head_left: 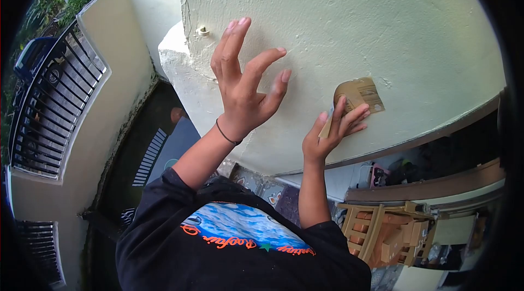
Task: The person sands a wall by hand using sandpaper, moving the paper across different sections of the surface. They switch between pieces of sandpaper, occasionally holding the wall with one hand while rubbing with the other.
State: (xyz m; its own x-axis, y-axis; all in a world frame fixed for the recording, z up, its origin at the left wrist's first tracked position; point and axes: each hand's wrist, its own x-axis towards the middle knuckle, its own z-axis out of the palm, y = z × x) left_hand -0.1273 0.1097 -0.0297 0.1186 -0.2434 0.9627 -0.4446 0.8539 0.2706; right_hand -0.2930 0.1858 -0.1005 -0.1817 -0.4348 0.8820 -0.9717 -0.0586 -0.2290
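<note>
My left hand point(245, 75) is raised in front of the pale, rough-painted wall point(426, 29), its fingers spread and curved with nothing between them. Lower and to the right, my right hand point(334, 127) holds a bent brown sheet point(361, 94), which looks like sandpaper or card, against the wall. One edge of the sheet sticks out between the thumb and fingers. Its upper part lies against the wall beyond my fingertips. A dark band circles my left wrist.
A small round fitting point(202, 31) sits near the wall's left edge. Black railings point(60, 100) top a low wall at the left, with a vehicle point(38, 62) beyond. Wooden furniture point(382, 234) stands at the lower right.
</note>
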